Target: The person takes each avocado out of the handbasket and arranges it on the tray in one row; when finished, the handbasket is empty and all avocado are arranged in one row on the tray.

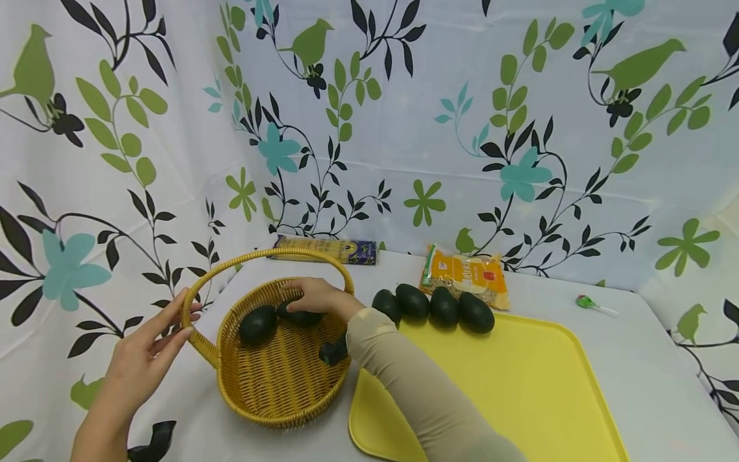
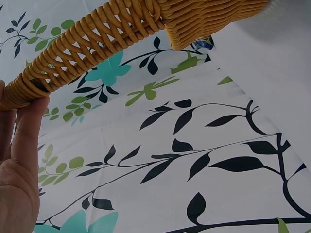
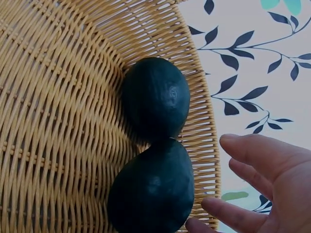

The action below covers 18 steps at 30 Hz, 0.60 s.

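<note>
My left hand [image 1: 137, 362] grips the side of the tall handle [image 2: 87, 46] of a yellow-brown wicker basket [image 1: 277, 385]. Inside the basket, two dark green avocados lie against the far wall, one on the left [image 1: 258, 325] and one beside it [image 1: 303, 317]. Above the second avocado is my right hand [image 1: 321, 298], reaching over the basket's rim. In the right wrist view that hand [image 3: 282, 182] has loosely spread fingers by the rim, with nothing held between them. The two avocados touch end to end there, the nearer one [image 3: 153, 189] closest to the fingertips.
A yellow tray [image 1: 508, 378] right of the basket bears several avocados [image 1: 444, 307] in a row along its far edge. Behind it lie an orange packet [image 1: 467, 276] and a gold-and-blue packet [image 1: 323, 249]. A green-topped lollipop [image 1: 594, 303] lies far right.
</note>
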Each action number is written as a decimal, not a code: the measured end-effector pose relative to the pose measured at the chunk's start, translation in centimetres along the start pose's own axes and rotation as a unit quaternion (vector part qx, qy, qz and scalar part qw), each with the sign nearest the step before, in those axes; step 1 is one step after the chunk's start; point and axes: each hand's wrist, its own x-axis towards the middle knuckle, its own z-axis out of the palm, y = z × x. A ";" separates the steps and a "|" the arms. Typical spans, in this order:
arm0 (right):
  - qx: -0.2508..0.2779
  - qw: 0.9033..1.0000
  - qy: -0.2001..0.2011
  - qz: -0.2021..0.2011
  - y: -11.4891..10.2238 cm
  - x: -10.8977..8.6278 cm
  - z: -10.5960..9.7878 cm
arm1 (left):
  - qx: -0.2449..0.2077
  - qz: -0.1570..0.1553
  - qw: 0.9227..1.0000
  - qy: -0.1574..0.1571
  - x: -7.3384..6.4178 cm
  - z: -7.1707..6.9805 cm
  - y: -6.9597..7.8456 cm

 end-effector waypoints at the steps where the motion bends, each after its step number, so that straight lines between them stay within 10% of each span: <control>1: -0.002 1.000 0.003 -0.001 0.0 0.0 0.0 | 0.000 0.000 1.000 0.000 0.0 0.0 0.0; 18: -0.084 0.996 -0.011 0.008 0.9 1.1 2.5 | 0.002 0.016 1.000 0.007 0.0 0.0 0.0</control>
